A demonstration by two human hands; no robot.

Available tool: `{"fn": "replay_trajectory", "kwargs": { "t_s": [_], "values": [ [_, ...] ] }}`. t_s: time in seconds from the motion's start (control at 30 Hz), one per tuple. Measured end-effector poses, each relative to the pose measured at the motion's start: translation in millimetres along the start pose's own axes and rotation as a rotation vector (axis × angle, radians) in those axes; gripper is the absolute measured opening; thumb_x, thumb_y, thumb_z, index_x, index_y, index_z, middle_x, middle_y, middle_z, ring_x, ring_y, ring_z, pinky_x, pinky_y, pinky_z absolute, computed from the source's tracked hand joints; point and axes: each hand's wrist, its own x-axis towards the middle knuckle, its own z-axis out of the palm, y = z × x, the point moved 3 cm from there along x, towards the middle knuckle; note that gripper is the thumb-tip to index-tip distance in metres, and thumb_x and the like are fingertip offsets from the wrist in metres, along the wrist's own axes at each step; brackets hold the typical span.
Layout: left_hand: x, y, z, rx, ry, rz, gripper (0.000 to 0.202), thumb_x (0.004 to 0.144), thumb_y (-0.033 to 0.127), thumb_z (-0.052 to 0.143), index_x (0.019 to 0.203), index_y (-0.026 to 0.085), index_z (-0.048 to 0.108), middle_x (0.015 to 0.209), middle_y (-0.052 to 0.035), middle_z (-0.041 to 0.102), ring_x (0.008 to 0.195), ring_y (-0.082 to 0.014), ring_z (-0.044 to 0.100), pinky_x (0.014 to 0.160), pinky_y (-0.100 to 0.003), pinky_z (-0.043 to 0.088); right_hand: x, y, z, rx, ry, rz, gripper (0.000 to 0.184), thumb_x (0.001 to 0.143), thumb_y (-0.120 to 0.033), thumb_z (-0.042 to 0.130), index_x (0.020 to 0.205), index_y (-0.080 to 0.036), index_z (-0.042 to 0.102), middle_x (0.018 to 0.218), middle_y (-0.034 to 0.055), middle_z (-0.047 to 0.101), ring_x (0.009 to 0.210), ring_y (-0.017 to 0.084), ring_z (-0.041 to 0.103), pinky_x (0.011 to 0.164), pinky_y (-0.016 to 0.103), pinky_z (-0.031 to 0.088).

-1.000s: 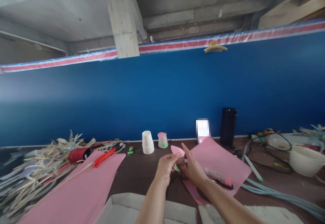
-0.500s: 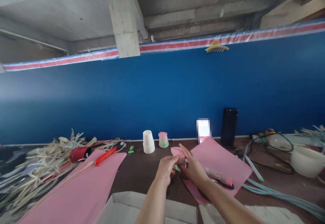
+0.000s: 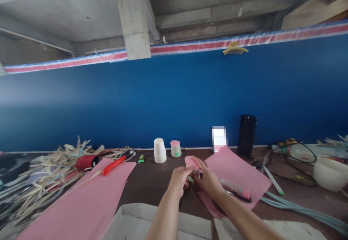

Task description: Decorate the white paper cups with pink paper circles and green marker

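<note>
Both hands are closed around a small paper cup, mostly hidden by fingers, with a pink paper disc [image 3: 191, 161] on its end and a bit of green [image 3: 190, 179] low on its side. My left hand [image 3: 178, 182] pinches it from the left. From the right, my right hand [image 3: 206, 179] wraps it, fingers along the disc's edge. Beyond them stands a similar upturned cup [image 3: 175, 150] with a pink top and green patch. Left of that are stacked white paper cups [image 3: 160, 152], upside down.
A pink sheet [image 3: 239, 167] bears a glue tube [image 3: 235, 188]. Another pink sheet [image 3: 81, 200] lies left, with red-handled scissors [image 3: 114, 165] beside a heap of pale strips [image 3: 54, 174]. A white box [image 3: 136, 211] sits in front; a black cylinder [image 3: 247, 135] stands behind.
My right fingers have lowered and closed onto the pink disc's edge, where one finger stood raised before. The left hand keeps its pinch. The view has shifted slightly.
</note>
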Motion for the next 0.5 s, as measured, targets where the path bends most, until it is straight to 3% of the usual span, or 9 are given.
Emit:
{"fn": "replay_trajectory", "kwargs": {
  "t_s": [0.5],
  "values": [
    [1.5, 0.5, -2.5, 0.008, 0.027, 0.005, 0.036, 0.058, 0.043, 0.072, 0.061, 0.016, 0.047, 0.044, 0.0068, 0.037, 0.037, -0.0017, 0.027, 0.037, -0.014, 0.014, 0.3, 3.2, 1.8, -0.074, -0.001, -0.006, 0.062, 0.077, -0.03, 0.049, 0.136, -0.032, 0.031, 0.122, 0.0058, 0.051, 0.088, 0.021, 0.06, 0.071, 0.029, 0.044]
  ]
}}
